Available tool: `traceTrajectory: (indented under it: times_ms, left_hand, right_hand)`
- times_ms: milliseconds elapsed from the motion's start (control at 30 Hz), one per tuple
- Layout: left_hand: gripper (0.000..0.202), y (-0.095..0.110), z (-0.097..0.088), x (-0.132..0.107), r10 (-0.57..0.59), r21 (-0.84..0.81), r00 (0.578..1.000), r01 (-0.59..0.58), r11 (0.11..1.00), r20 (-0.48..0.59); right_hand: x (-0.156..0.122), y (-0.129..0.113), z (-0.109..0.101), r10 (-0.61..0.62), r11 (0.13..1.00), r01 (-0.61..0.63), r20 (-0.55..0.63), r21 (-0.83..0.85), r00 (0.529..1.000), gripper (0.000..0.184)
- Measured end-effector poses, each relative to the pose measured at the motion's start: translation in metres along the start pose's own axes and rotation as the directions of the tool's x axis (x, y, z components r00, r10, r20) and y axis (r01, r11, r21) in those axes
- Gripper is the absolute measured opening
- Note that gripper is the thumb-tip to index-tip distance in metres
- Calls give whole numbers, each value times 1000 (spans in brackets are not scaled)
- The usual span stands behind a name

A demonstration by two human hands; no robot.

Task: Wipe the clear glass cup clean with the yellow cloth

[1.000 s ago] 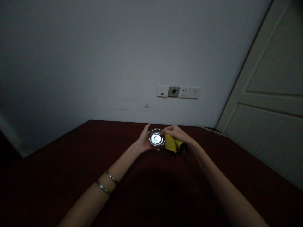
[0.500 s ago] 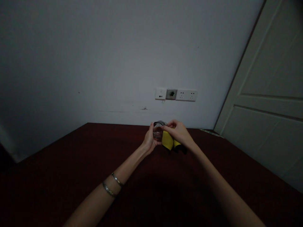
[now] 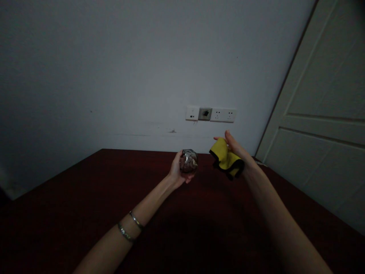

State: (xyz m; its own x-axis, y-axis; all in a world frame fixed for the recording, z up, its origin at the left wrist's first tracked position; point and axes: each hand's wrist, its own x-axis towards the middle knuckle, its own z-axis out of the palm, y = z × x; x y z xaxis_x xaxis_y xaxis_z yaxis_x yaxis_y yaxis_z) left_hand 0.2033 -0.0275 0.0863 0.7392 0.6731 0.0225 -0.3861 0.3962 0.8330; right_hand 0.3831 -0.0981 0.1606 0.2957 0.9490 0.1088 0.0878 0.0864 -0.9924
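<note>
My left hand (image 3: 177, 170) is wrapped round a clear, shiny rounded glass (image 3: 188, 160), with its fingers curled beneath. Through the glass I see skin tones and reflections; its exact shape is hard to make out in the dim light. To the right, my right hand (image 3: 236, 146) holds a yellow cloth (image 3: 226, 155) with a black edge. The cloth hangs crumpled below the thumb and fingers, apart from the glass. Both hands are raised over the far part of the dark red table.
The dark red table (image 3: 137, 179) meets a pale wall (image 3: 137, 76) at its far edge. A row of sockets and switches (image 3: 222, 115) sits on the wall behind my hands. On the right stands a light panelled door (image 3: 322, 95).
My right hand has drawn the yellow cloth away from the glass, to the right and slightly up. My left hand keeps the glass in nearly the same place.
</note>
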Motion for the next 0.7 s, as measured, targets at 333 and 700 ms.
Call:
traceTrajectory:
  times_ms: [333, 700]
  left_hand:
    - [61, -1, 4, -3, 14, -30, 999, -12, 999, 41]
    - [49, -4, 5, -3, 58, -72, 992, -66, 995, -108]
  right_hand:
    - [-16, -5, 15, -276, 960, 268, -100, -87, 956, 39]
    - [-37, 11, 50, -729, 534, 814, 364, -228, 580, 31]
